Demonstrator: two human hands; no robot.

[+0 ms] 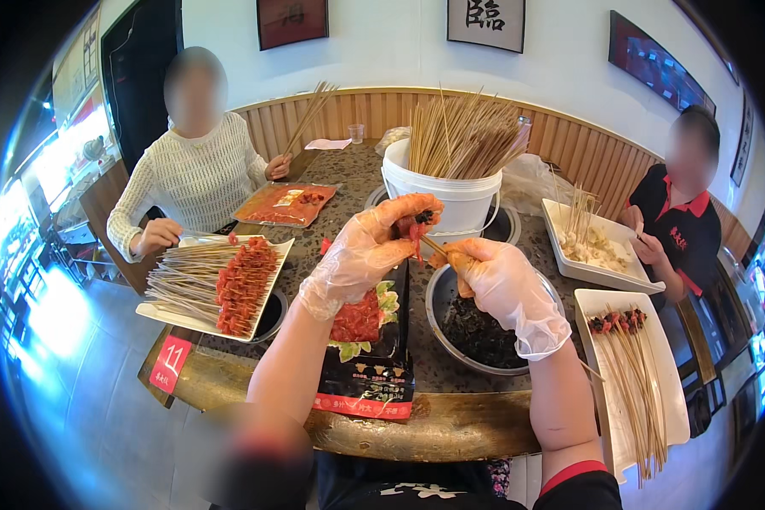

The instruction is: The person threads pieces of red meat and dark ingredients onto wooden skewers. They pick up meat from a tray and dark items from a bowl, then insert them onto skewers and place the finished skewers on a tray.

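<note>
In a clear plastic glove, my left hand (373, 239) pinches a slice of red meat (415, 231) wrapped with some dark filling. A bamboo skewer (435, 246) runs from the meat into my right hand (494, 280), gloved too and closed around the stick. Below my right hand stands a round metal bowl (435, 319) of dark shredded leafy food (478, 331). Under my left forearm lies a black printed meat package (382, 376) with red meat showing on it. To the right, a white tray (663, 395) holds several finished skewers (618, 322) with dark-and-red tips.
A white bucket (437, 191) packed with bamboo skewers (465, 137) rises behind my hands. At left, a person (191, 166) sits by a plate (153, 311) of meat skewers and a flat meat bag (287, 204). Another person (682, 210) works at a white tray (586, 271) at right.
</note>
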